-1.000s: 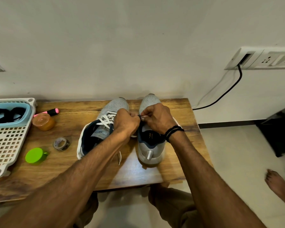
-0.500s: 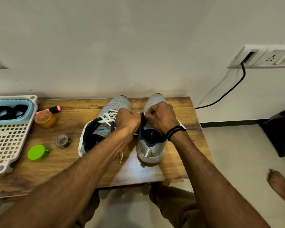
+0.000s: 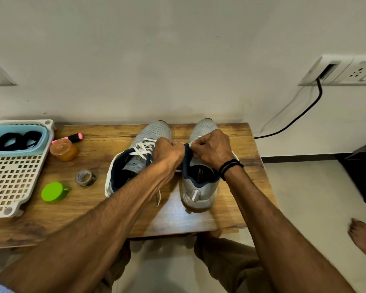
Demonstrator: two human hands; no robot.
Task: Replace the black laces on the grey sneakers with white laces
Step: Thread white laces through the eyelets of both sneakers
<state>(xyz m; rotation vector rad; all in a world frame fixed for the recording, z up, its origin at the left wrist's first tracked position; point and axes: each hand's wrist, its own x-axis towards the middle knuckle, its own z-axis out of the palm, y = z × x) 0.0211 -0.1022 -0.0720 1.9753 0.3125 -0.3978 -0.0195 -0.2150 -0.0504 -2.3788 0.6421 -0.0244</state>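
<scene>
Two grey sneakers stand side by side on the wooden table (image 3: pixel 97 208), toes to the wall. The left sneaker (image 3: pixel 135 163) carries a white lace (image 3: pixel 143 148) crossed over its tongue, with one loose end hanging by its heel. Over the right sneaker (image 3: pixel 199 187) my hands meet. My right hand (image 3: pixel 211 151) pinches a white lace end at the sneaker's upper eyelets. My left hand (image 3: pixel 169 153) is curled tight beside it, apparently on the same lace; the lacing underneath is hidden. The black laces (image 3: pixel 17 140) lie coiled in a light blue tub.
A white perforated basket (image 3: pixel 11 178) holds the blue tub (image 3: pixel 40 144) at the far left. An orange jar (image 3: pixel 63 150), a pink highlighter (image 3: pixel 72 137), a tape roll (image 3: pixel 85 178) and a green cap (image 3: pixel 52 191) lie left of the shoes. A bare foot (image 3: pixel 363 237) is on the floor at right.
Both hands stayed on the right sneaker's top eyelets and shifted only slightly; the white lace end shows again between them. The camera drifted a little.
</scene>
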